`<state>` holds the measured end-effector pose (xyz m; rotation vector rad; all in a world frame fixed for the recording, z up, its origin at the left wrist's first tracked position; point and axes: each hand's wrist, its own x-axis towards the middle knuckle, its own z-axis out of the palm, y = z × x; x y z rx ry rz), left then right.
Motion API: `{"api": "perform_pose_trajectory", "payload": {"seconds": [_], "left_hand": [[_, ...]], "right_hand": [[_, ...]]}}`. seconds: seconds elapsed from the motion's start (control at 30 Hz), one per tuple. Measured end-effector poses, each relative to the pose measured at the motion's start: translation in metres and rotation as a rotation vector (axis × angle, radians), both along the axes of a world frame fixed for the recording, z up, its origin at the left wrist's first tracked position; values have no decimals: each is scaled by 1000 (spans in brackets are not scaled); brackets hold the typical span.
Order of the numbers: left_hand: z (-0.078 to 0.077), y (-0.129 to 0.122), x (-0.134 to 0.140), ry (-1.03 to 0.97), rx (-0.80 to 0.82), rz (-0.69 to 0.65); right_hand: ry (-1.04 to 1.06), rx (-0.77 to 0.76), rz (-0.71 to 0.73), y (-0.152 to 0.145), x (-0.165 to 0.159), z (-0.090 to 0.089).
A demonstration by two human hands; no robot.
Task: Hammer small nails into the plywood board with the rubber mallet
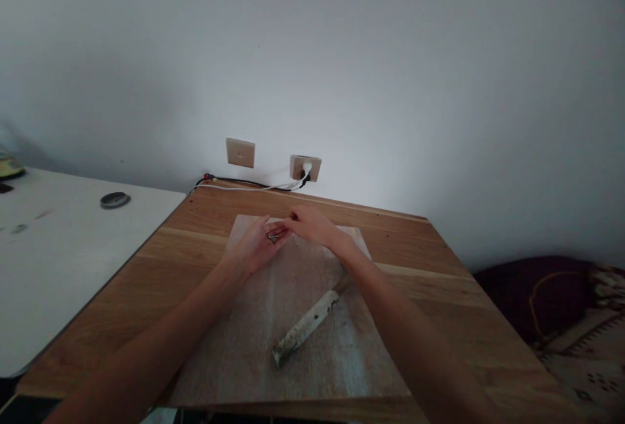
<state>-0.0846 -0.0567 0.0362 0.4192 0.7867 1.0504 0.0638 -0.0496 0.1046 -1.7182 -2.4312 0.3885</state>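
Note:
My left hand (pixel 262 241) is palm up over the far part of a worn wooden board (pixel 303 294). Several small, thin, silvery pieces (pixel 273 237) that look like nails lie in its palm. My right hand (pixel 312 223) reaches over from the right, fingers bent and pressed together at the left hand's fingertips. Whatever it pinches is too small to make out. On the board, between my forearms, rests a long tool with a worn, white-coated handle (pixel 307 325). Its far end passes behind my right forearm, so its kind is hidden.
The board lies on a wooden table (pixel 195 241) against a wall. Cables (pixel 244 185) run along the back edge to a wall socket (pixel 305 168). At left stands a white table (pixel 73 261) with a round grey lid-like object (pixel 115 200). Dark and patterned fabric (pixel 547 294) is at right.

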Motion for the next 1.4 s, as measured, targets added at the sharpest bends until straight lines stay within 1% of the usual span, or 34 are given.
{"api": "perform_pose_trajectory", "payload": {"seconds": [0.07,0.13,0.23,0.3,0.33,0.4,0.47,0.53,0.63,0.73,0.8,0.87,0.9,1.0,1.07,1.13,1.17,1.23,1.27,1.3,1.33,1.4], "left_hand": [[2,-5,5,11,43,-23],[4,-9,8,6,67,-6],[8,-12,9,-33,15,33],[11,-12,6,-62,-24,47],[13,-12,4,-68,-31,51],[18,-11,-2,-71,-32,76],[24,-11,-7,-99,-33,133],[27,-13,-9,-148,-57,191],[27,-15,-8,-169,-122,202],[22,-16,-5,-138,-174,195],[20,-16,-4,-126,-194,216],[20,-16,-3,-125,-207,227],[20,-17,-2,-130,-211,220],[23,-20,3,-149,-190,169],[23,-23,5,-150,-156,147],[21,-24,5,-132,-125,100],[19,-24,3,-113,-106,50],[13,-21,-2,-25,-29,-115],[10,-19,-5,67,45,-210],[7,-17,-7,201,152,-296],[4,-14,-9,377,288,-371],[-1,-9,-11,785,615,-474]], "right_hand": [[90,-39,83,-4,-5,9],[200,-86,186,-9,-8,16],[313,-79,304,-16,-5,20],[401,-42,329,-19,0,18],[456,-23,317,-19,3,16],[538,27,236,-19,9,9],[485,95,119,-20,14,0],[316,142,36,-24,16,-12],[62,111,3,-35,14,-30],[-49,38,7,-43,11,-43],[-44,28,14,-43,11,-44],[-17,54,8,-40,11,-38],[32,80,1,-39,11,-33],[329,172,16,-35,7,-18],[522,255,45,-36,4,-12],[610,337,50,-40,4,-8],[640,369,38,-43,6,-8],[702,392,2,-51,13,-9],[729,391,-21,-55,19,-10],[751,387,-44,-60,25,-12],[769,381,-66,-66,31,-13],[789,363,-104,-79,42,-18]]}}
